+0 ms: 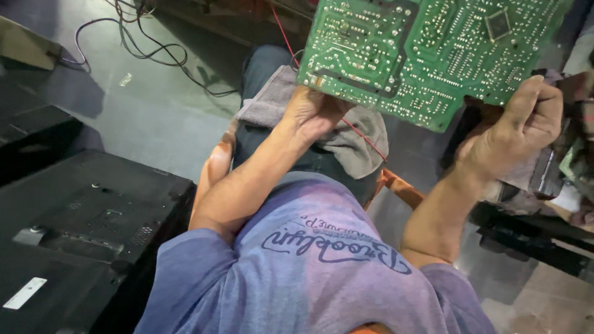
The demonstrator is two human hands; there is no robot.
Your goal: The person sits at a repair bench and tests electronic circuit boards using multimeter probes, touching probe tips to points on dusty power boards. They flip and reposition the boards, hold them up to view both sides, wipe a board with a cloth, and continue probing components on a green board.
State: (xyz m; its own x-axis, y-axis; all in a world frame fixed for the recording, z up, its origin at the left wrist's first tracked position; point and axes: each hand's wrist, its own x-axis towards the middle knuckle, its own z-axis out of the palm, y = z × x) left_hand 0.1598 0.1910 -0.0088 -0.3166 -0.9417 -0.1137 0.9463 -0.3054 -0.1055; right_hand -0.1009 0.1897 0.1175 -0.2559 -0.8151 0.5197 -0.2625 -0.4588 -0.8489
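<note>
Big black TV back panel (80,235) sits on the floor, well off to the left of the left hand (312,114). The green circuit board (427,52) is up in the air, solder side toward the camera, between both hands. The left hand grips its lower left edge, and the right hand (520,127) pinches the lower right edge, thumb on top. A grey cloth (346,139) lies on the lap just under the left hand.

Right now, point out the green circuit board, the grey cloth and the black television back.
green circuit board (427,55): head view, middle of its soldered face.
grey cloth (356,145): head view, the fold on the lap.
black television back (86,216): head view, the centre panel.
</note>
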